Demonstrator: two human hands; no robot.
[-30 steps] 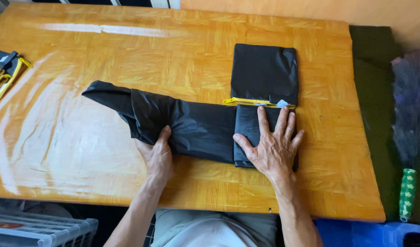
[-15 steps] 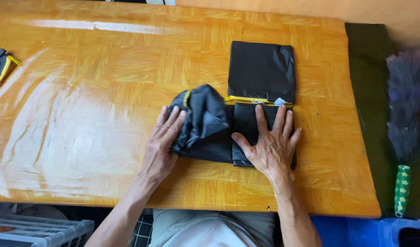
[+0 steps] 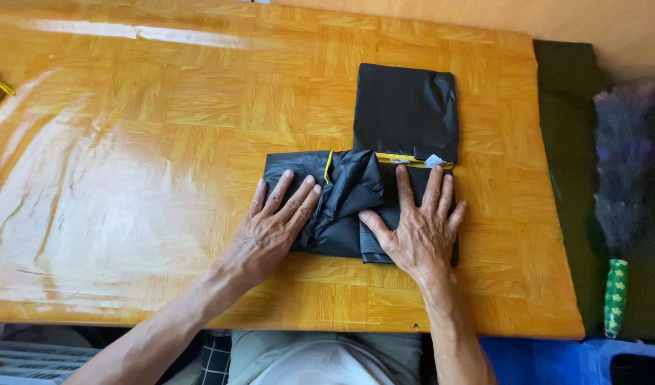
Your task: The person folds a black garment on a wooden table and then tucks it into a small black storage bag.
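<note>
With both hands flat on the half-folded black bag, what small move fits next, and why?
Probably slide the left hand rightward to flatten the bunched fold of the black bag while the right hand pins it; the middle is puckered, not flat like the folded bag behind.

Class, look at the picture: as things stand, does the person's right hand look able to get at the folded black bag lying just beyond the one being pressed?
Probably yes. The right hand lies flat on the near bag, fingertips close to the folded black bag, with nothing between them.
</note>
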